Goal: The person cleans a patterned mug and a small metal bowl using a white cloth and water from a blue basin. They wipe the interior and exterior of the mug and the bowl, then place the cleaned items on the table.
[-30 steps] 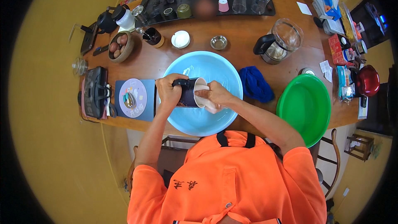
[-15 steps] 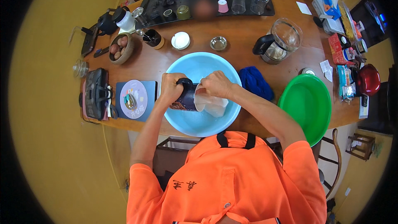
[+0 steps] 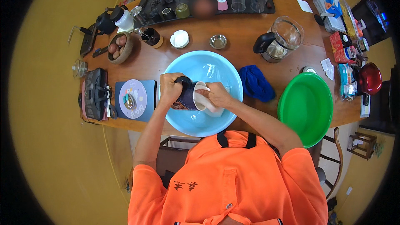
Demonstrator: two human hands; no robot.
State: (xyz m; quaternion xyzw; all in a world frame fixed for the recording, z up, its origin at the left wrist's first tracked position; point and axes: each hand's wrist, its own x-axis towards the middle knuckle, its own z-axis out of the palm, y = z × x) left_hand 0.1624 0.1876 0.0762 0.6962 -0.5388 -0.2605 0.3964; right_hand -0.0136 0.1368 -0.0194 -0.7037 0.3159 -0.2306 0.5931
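My left hand (image 3: 169,88) is closed round the handle of a dark mug (image 3: 186,98), which lies on its side with its white mouth turned to the right. At that mouth my right hand (image 3: 218,94) grips a thin white cloth (image 3: 211,107), with some fingers at the rim. Part of the cloth hangs below the fingers. Both hands and the mug are over a light blue basin (image 3: 177,66) that holds water. Right of the basin lies a crumpled dark blue cloth (image 3: 256,84). How far the cloth reaches into the mug is hidden.
A green basin (image 3: 306,108) stands at the table's right front edge. Behind it is a glass jug (image 3: 286,37). A small metal bowl (image 3: 218,41) and a white dish (image 3: 179,39) sit beyond the blue basin. Left are a round mat (image 3: 133,93) and black bag (image 3: 96,93).
The right hand has moved slightly down, and its fingers now show at the mug's rim. The cloth hangs more bunched. My left hand keeps hold of the mug's handle.
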